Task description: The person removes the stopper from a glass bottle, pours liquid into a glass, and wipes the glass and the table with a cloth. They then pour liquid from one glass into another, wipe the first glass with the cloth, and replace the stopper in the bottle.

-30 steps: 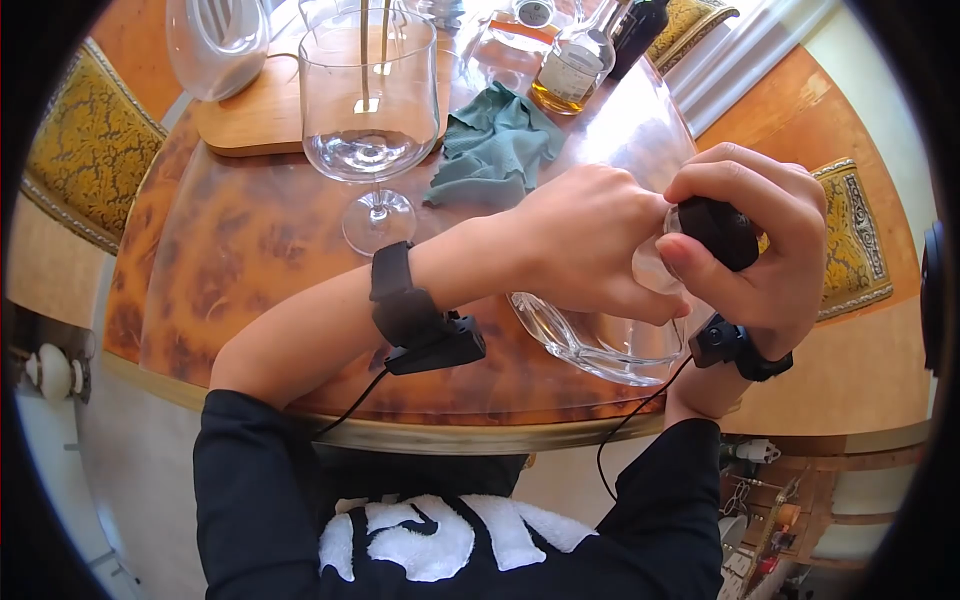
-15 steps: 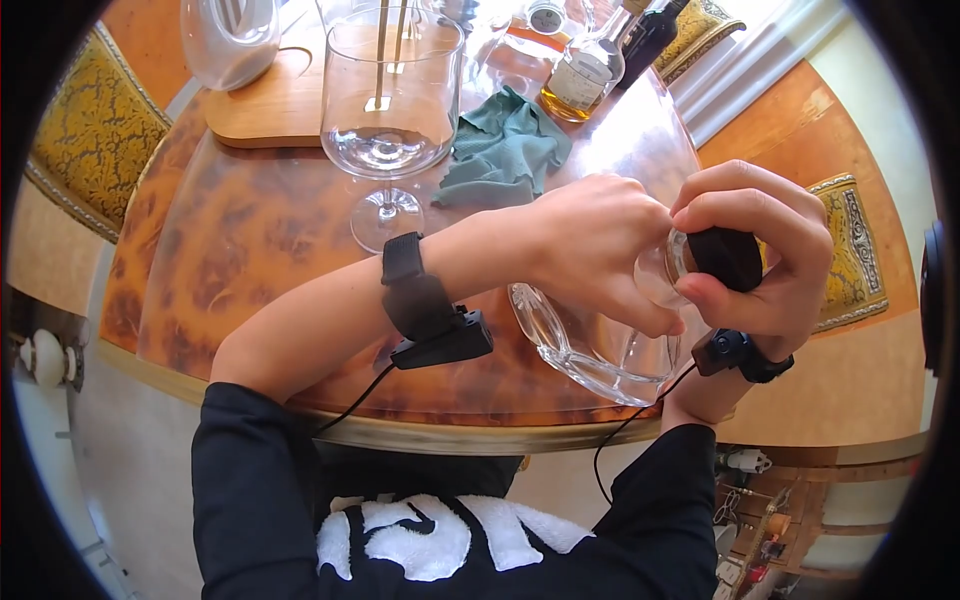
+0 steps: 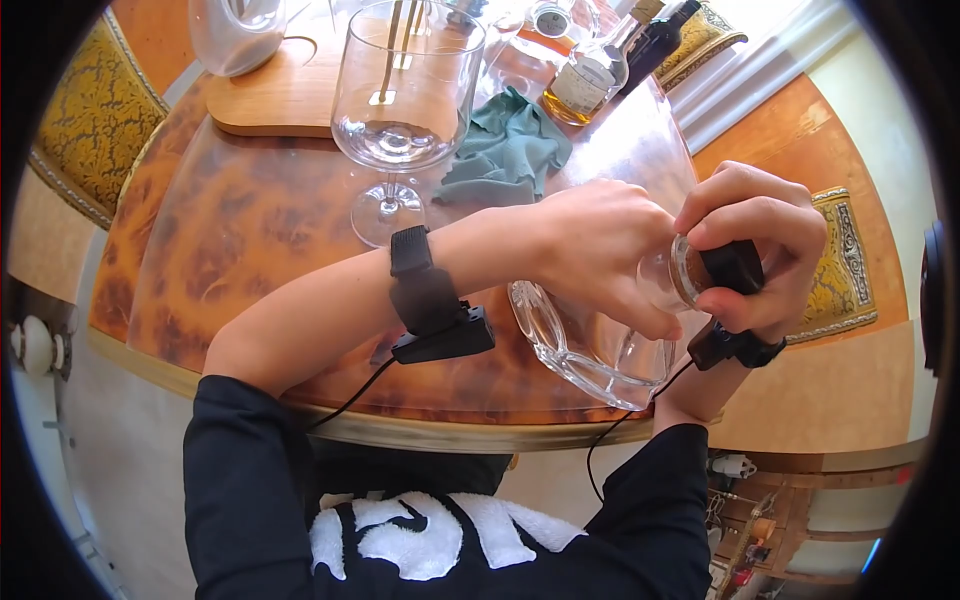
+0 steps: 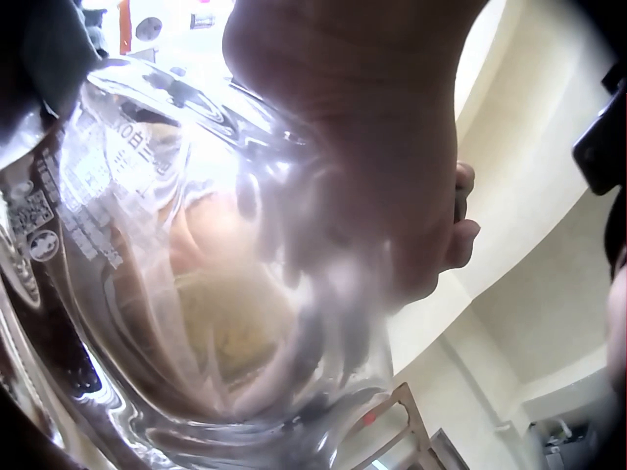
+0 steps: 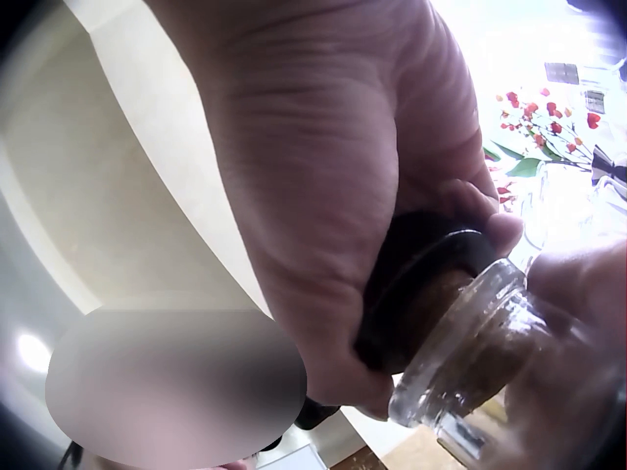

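A clear glass bottle (image 3: 610,365) lies tilted above the table's right front part, its neck up to the right. Around the neck (image 3: 660,278) curls the left hand (image 3: 595,250). The right hand (image 3: 765,245) pinches the black-topped stopper (image 3: 733,267) between thumb and fingers. In the right wrist view, a brown cork part (image 5: 441,299) shows between the black top (image 5: 416,264) and the glass rim (image 5: 421,392), partly inside the neck. Printed text and a code (image 4: 34,211) show on the bottle in the left wrist view.
A large stemmed glass (image 3: 400,130) stands left of a green cloth (image 3: 510,150). Behind are a wooden board (image 3: 265,100), a clear vessel (image 3: 235,35), an amber-filled bottle (image 3: 585,85) and a dark bottle (image 3: 655,45). Cables hang from both wrists.
The right hand and the black top have moved slightly down, and more of the cork part shows beside the glass rim. The left hand keeps its hold on the neck.
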A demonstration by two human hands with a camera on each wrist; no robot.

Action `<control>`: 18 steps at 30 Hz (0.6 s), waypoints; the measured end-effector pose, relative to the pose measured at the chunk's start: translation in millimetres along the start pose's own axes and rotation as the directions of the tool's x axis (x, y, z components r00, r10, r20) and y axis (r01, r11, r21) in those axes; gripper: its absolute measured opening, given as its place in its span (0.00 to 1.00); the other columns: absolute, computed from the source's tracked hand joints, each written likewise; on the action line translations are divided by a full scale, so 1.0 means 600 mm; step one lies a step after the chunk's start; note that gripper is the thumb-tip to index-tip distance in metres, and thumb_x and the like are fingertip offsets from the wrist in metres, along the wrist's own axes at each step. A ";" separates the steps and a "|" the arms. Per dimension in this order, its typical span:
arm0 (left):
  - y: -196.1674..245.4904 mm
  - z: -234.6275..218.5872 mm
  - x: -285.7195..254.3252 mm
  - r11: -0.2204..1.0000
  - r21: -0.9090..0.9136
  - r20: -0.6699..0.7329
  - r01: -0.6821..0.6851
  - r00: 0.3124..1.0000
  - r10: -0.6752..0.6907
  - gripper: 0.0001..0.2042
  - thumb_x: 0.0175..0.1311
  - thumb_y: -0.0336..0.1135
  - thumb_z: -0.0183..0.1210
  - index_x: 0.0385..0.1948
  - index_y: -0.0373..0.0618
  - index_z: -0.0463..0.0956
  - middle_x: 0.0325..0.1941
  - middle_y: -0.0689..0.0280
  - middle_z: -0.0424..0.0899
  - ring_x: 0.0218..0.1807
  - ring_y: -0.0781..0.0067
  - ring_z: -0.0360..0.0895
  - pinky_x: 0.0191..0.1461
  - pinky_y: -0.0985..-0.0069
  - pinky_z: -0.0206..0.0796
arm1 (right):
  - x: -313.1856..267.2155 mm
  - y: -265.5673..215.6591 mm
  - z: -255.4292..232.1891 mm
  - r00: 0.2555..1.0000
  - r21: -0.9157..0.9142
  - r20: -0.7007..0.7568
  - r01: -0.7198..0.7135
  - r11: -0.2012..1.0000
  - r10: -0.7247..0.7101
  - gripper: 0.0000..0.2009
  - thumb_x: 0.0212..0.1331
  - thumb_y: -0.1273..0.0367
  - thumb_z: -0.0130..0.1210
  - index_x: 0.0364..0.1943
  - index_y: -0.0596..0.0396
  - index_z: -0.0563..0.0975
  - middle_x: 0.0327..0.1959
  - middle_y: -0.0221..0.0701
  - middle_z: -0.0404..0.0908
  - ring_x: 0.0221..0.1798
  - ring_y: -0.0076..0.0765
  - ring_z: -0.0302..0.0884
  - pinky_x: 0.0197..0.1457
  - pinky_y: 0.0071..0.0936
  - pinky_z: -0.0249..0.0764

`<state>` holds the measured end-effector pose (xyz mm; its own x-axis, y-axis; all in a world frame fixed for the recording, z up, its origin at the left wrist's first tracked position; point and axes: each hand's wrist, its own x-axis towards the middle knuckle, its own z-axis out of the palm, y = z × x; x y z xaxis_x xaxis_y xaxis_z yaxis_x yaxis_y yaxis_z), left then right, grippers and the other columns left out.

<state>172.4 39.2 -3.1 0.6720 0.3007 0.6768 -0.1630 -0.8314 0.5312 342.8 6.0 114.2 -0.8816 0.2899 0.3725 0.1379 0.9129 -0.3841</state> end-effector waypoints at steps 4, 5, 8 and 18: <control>0.003 0.000 -0.001 0.995 0.064 0.048 0.075 0.996 -0.078 0.31 0.43 0.63 0.66 0.23 0.35 0.79 0.20 0.51 0.80 0.27 0.49 0.81 0.34 0.59 0.72 | 0.005 -0.045 0.028 0.946 -0.233 -0.200 -0.298 0.926 0.255 0.19 0.43 0.61 0.72 0.34 0.61 0.79 0.28 0.37 0.79 0.27 0.32 0.77 0.31 0.26 0.71; -0.003 0.005 -0.002 0.998 0.052 0.001 0.039 0.999 -0.039 0.30 0.44 0.63 0.66 0.23 0.36 0.79 0.21 0.51 0.80 0.27 0.48 0.81 0.34 0.58 0.72 | 0.008 -0.058 0.037 0.904 -0.350 -0.289 -0.406 0.844 0.315 0.20 0.44 0.58 0.71 0.33 0.59 0.78 0.24 0.37 0.76 0.24 0.33 0.76 0.29 0.27 0.70; 0.012 -0.005 0.002 0.991 0.056 0.100 0.122 0.987 -0.127 0.29 0.44 0.63 0.66 0.24 0.38 0.80 0.21 0.52 0.80 0.28 0.48 0.81 0.34 0.58 0.72 | 0.014 -0.099 0.077 0.723 -0.443 -0.431 -0.691 0.571 0.540 0.24 0.49 0.52 0.68 0.35 0.60 0.75 0.22 0.35 0.71 0.22 0.32 0.69 0.29 0.27 0.65; 0.003 -0.002 -0.002 0.996 0.001 0.076 0.090 0.993 -0.090 0.29 0.43 0.60 0.68 0.24 0.35 0.79 0.19 0.52 0.79 0.27 0.48 0.80 0.34 0.60 0.72 | 0.001 -0.049 0.037 0.930 -0.415 -0.213 -0.364 0.834 0.299 0.19 0.47 0.57 0.69 0.33 0.56 0.77 0.17 0.33 0.72 0.17 0.35 0.71 0.22 0.27 0.66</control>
<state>170.3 37.9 -2.5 0.7369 0.3379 0.5854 -0.1009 -0.8014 0.5896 328.0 -27.0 107.1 -0.6824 0.6042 0.4114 0.6227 0.7753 -0.1057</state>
